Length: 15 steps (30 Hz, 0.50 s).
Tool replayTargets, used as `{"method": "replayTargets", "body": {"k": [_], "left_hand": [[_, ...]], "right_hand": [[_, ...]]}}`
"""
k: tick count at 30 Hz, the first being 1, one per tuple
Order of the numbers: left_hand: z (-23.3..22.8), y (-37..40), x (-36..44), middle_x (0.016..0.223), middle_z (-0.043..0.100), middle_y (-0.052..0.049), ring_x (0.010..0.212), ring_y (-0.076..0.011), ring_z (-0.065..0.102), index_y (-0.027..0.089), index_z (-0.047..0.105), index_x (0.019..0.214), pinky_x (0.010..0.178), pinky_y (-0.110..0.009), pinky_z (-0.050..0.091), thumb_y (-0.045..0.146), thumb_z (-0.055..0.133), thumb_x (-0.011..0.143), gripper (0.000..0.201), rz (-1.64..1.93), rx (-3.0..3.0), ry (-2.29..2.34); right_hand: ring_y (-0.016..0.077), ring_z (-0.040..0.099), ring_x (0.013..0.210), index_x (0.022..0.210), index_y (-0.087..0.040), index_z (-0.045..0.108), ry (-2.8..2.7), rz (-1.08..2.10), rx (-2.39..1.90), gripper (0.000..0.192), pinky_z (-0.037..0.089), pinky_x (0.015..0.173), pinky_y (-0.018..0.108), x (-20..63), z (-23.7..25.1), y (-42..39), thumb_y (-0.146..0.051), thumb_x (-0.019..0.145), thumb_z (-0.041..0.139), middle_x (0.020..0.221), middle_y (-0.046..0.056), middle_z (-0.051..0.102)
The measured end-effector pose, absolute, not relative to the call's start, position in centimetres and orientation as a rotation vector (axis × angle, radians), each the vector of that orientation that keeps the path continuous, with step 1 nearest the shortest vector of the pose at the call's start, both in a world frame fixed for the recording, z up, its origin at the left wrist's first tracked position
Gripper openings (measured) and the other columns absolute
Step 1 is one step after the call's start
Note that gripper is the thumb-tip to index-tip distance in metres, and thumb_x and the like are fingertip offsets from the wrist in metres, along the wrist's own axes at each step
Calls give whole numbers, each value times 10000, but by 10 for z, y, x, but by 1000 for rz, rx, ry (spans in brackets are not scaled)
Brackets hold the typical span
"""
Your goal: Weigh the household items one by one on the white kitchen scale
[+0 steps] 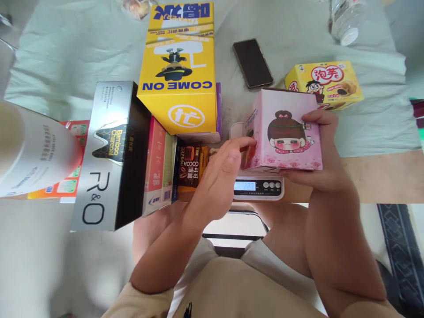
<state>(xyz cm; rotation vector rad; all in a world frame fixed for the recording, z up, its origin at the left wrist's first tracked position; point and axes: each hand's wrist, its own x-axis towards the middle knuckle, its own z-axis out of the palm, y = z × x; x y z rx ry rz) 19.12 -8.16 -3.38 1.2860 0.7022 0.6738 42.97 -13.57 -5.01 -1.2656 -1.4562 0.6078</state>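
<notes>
A pink box [285, 132] with a cartoon girl printed on it is held above a small white digital scale [259, 187], whose display is lit. My right hand [319, 152] grips the box from its right side and underneath. My left hand [222, 170] touches the box's left side with its fingertips. The scale's platform is mostly hidden behind the box and my hands.
Left of the scale stand a tall yellow "COME ON" box [179, 70], a black and silver "Bamboo Charcoal" box [109, 154], a red box [155, 165] and a cocoa packet [190, 170]. Farther back lie a black phone [252, 63], a yellow snack box [326, 84] and a plastic bottle [346, 20]. A white cylinder [29, 150] looms at far left.
</notes>
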Motion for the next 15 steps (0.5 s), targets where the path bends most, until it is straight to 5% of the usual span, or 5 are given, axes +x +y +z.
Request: {"method": "replayTargets", "body": {"k": [10,13,15], "left_hand": [[-33,-82,191,1320,689,-63,1310,-286,605,278,676,1246,1175,-439,428,795,403,983,641,782,1265,715],[-31,-82,190,990,655,-52,978,-237,602,251,649,966,914,-401,453,723,414,1014,529,831,1306,744],[-28,-81,188,751,505,-25,749,-192,471,224,515,750,734,-378,370,659,387,1048,542,780,1344,691]], "right_hand": [[193,598,1110,1129,-360,559,-1294,398,-1066,681,532,1089,430,436,-56,-113,-555,575,905,1148,-1,531],[192,610,1128,1096,-328,552,-1287,250,-961,664,514,1151,453,443,-50,-84,-589,595,901,1120,3,511],[197,613,1132,1094,-317,553,-1358,143,-950,658,521,1155,473,446,-41,-61,-675,635,860,1111,5,490]]}}
